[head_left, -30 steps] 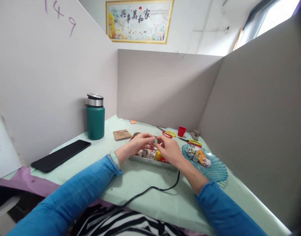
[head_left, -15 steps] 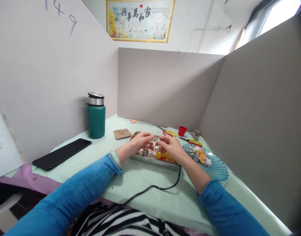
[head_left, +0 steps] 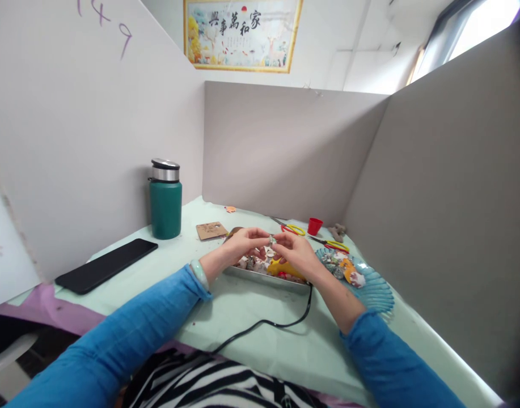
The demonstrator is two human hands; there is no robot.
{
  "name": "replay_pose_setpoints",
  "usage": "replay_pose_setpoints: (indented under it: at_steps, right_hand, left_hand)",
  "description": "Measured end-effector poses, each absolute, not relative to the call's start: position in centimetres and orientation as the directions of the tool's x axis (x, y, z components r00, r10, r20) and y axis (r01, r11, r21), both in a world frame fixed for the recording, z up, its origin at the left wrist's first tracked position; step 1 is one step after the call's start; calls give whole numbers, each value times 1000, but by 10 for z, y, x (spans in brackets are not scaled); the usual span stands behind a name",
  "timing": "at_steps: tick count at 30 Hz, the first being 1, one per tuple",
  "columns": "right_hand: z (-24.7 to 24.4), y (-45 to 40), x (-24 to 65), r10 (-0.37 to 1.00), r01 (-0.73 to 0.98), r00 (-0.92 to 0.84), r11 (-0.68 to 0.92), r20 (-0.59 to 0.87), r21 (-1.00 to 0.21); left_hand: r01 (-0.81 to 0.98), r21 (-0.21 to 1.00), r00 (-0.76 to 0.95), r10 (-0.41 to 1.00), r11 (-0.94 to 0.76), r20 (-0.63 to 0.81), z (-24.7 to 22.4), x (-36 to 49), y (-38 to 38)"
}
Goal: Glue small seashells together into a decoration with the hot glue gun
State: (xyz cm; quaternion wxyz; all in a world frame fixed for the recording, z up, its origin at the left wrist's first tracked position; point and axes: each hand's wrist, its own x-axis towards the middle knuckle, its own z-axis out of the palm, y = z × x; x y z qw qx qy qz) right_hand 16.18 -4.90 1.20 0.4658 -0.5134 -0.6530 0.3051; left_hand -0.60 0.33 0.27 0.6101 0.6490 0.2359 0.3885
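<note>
Brown card [head_left: 211, 230] left of metal tray [head_left: 266, 279]. Left hand [head_left: 245, 243] above tray, grip clamped on 1 side of a small pale-green piece [head_left: 272, 240]. Piece hangs over tray, between the 2 hands; its shape too small to tell. Right hand [head_left: 299, 256] above tray, grip clamped on the other side. Best: light fingertip pressure, wrists steady, low over tray. Blue plate [head_left: 377, 290] right of tray.
</note>
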Motion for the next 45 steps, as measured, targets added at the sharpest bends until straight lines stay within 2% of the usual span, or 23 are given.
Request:
replay_pose_setpoints:
  at_steps: [8,11,14,17,20,24,27,33,38,41,45]
  right_hand:
    - [12,-48,166,943,435,-137,331,302,-837]
    - [15,-47,172,922,497,-94,370,375,-785]
    - [16,-47,173,838,593,-117,489,533,-639]
    - [14,-48,171,699,691,-235,609,675,-390]
    - [9,-48,169,637,757,-327,619,697,-210]
    - [7,-49,168,628,791,-371,599,684,-121]
    - [8,-49,169,627,791,-365,598,688,-125]
    - [11,-47,171,695,775,-274,569,665,-275]
    - [8,-44,171,738,779,-216,525,639,-343]
    - [6,-44,171,741,775,-211,524,638,-353]
    - [5,-44,172,697,779,-233,551,678,-299]
  left_hand:
    - [-127,976,522,825,-177,218,-1,-6,6]
    - [-84,982,509,841,-168,187,-2,-5,7]
    - [-38,979,534,824,-202,190,0,-6,5]
    - [19,969,546,814,-247,196,0,-6,4]
    - [48,955,580,786,-294,213,-3,-7,7]
    - [73,946,589,779,-317,215,-5,-8,10]
    - [65,953,587,784,-295,202,-4,-8,9]
    - [-18,985,592,791,-174,151,0,-7,5]
    - [-79,992,647,752,-95,124,1,-8,3]
    - [-96,993,688,716,-71,118,3,-9,0]
    - [-139,987,709,687,-83,158,2,-9,0]
